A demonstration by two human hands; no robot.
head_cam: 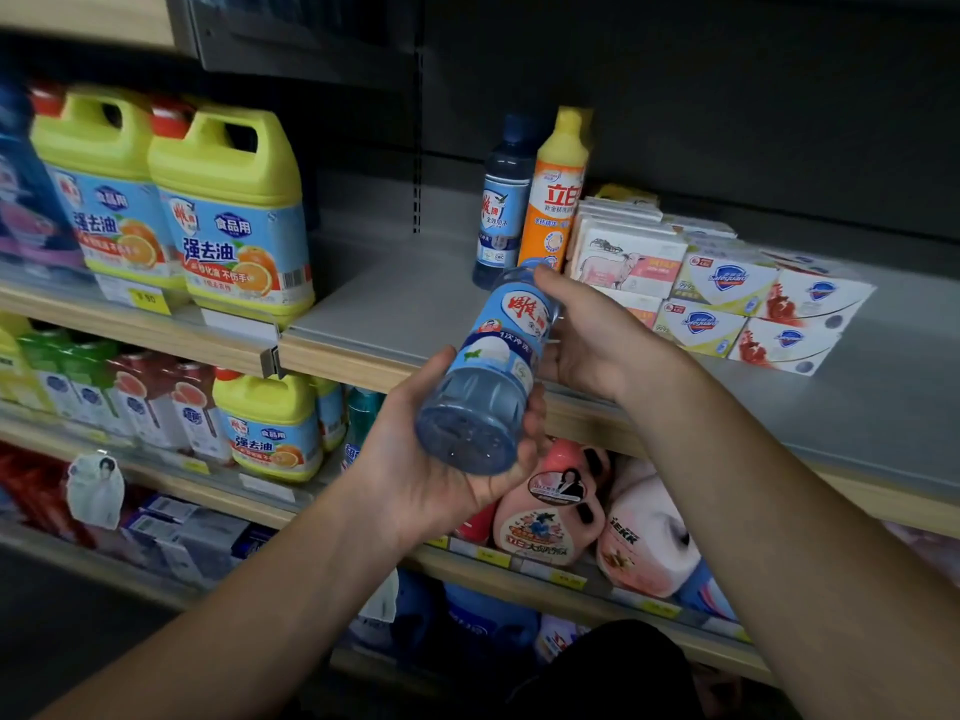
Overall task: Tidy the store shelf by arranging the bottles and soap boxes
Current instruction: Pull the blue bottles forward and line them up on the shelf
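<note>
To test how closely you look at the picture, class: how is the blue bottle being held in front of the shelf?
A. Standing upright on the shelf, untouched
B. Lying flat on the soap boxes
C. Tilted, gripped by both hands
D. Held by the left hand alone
C: the blue bottle is tilted, base toward the camera, with the left hand cupping its base and the right hand gripping its upper part.

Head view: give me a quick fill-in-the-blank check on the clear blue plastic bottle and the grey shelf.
1. The clear blue plastic bottle is held by ____ hands, the left hand at its base and the right hand near its top.
2. On the grey shelf, the dark blue bottle stands beside an ____ bottle with a yellow cap.
3. The white soap boxes are stacked to the ____ of those two bottles.

Missing words: both; orange; right
</note>
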